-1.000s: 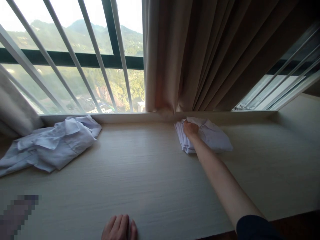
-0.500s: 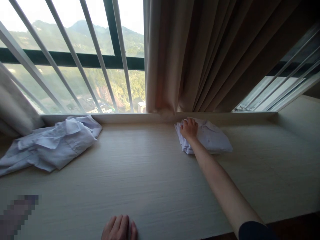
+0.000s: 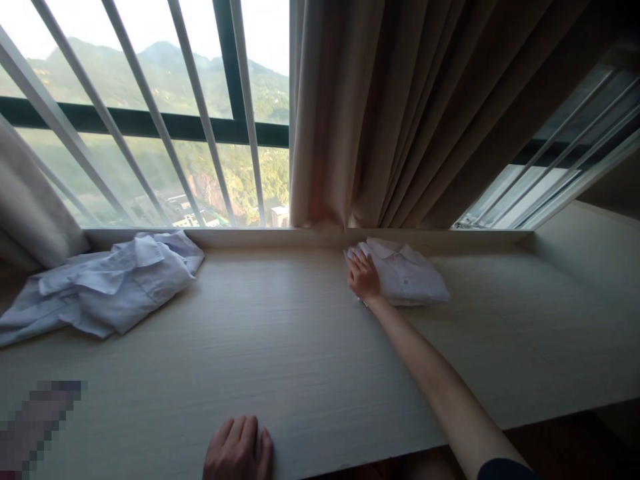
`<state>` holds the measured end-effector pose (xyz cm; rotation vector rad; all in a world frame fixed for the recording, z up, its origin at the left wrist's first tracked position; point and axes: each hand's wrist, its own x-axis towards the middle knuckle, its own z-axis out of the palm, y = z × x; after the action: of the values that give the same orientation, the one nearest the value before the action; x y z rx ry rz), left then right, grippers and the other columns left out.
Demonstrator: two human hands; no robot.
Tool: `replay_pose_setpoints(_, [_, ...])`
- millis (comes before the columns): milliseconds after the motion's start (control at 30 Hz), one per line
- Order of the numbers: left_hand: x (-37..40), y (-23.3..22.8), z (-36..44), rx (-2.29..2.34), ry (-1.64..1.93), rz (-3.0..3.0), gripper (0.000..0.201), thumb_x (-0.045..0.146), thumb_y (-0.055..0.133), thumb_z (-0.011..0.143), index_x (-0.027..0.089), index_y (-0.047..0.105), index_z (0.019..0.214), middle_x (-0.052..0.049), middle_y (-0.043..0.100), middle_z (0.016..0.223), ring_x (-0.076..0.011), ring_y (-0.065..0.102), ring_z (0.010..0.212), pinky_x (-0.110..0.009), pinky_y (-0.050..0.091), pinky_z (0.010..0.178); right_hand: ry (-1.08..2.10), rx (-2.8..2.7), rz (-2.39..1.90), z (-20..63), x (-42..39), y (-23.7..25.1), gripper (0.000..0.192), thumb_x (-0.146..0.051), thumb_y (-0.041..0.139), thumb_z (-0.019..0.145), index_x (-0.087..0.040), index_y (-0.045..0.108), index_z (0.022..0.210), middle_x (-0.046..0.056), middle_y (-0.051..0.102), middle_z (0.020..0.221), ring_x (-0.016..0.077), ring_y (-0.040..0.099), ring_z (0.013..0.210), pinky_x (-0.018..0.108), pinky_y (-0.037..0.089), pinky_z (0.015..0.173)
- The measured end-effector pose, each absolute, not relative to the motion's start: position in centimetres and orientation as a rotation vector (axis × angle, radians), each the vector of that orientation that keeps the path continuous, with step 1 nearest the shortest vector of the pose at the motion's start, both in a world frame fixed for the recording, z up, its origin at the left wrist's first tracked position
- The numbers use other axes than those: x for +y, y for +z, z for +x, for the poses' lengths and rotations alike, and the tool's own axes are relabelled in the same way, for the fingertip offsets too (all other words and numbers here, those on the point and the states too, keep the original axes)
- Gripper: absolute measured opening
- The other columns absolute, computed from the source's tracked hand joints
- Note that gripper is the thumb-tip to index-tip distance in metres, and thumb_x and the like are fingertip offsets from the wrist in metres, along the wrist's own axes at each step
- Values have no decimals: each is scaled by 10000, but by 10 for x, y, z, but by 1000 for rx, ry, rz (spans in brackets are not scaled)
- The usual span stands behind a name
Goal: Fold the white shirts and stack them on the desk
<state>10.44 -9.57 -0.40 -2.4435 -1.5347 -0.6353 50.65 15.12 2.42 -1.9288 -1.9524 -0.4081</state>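
A folded white shirt lies on the pale wood-grain surface near the window ledge, its collar and buttons facing up. My right hand rests palm down on the shirt's left edge, fingers stretched out over the cloth and not gripping it. At the near edge, my left hand lies on the bare surface, fingers side by side and thumb apart, with nothing visible in it. Far to the left of both hands, a second white shirt lies loosely crumpled, collar showing.
The pale surface runs along a barred window. Brown curtains hang behind the folded shirt, and another curtain touches the left end. A blurred-out patch covers the lower left corner. A panel closes the right end.
My right hand has shifted toward the near left edge of the folded shirt, its bent fingers now flatter. The shirt's left edge looks neater. My left hand stays at the near edge.
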Motion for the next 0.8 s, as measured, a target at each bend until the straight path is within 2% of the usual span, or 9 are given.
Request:
replay_pose_setpoints(67, [-97,-4,105,-1554,-634,-2434,215,255,540,889,220,541,677,-21,535,664,-204,509,687,-358,382,708,-373,-1861,-2004,506,136,24,496,-208,394,968,-150,489,1452,111,395,1561,259,250,1491,515,167,1214])
replay_pose_setpoints(167, [-100,-1,106,-1602,-628,-2428,189,234,549,879,217,553,690,-26,542,678,-208,518,706,-358,385,711,-135,-1949,-1917,495,107,10,465,-212,371,984,-133,515,1419,114,515,1472,193,455,1365,370,308,1168])
replay_pose_setpoints(233, [-102,1,106,-1649,-615,-2449,173,214,547,876,214,558,704,-29,548,691,-211,525,720,-361,392,720,-36,-2004,-1809,479,83,-6,424,-210,350,993,-139,579,1342,100,610,1366,166,537,1273,304,360,1120])
replay_pose_setpoints(367, [-112,6,107,-1776,-639,-2466,158,197,538,874,212,561,718,-38,571,713,-220,548,751,-368,412,742,-31,-1946,-1839,441,34,-37,322,-227,411,970,-161,675,1141,93,698,1125,200,619,1062,304,431,983])
replay_pose_setpoints(500, [-110,5,95,-1982,-792,-2585,185,210,531,885,208,564,702,-26,612,720,-186,590,754,-309,428,714,-67,-1852,-1952,417,11,-48,252,-222,442,947,-175,678,1022,84,689,1027,205,624,941,291,430,845])
replay_pose_setpoints(633, [-46,16,45,-2239,-918,-2674,245,327,528,929,199,640,752,-14,676,752,-144,609,708,-253,425,680,-140,-1869,-1983,409,12,-45,210,-202,451,938,-181,652,995,81,683,973,206,626,883,294,400,796])
replay_pose_setpoints(733, [38,44,-13,-2450,-826,-2240,307,396,521,948,166,701,855,-60,722,858,-175,624,794,-267,409,722,-185,-1882,-2012,407,14,-43,189,-192,448,938,-185,634,971,75,678,932,208,627,845,300,388,766])
replay_pose_setpoints(800, [92,67,-49,-2478,-706,-2010,306,371,528,954,127,712,941,-90,731,958,-177,614,837,-259,396,733,-196,-1883,-2024,406,14,-43,178,-185,447,935,-190,624,953,73,678,919,208,629,834,301,387,758])
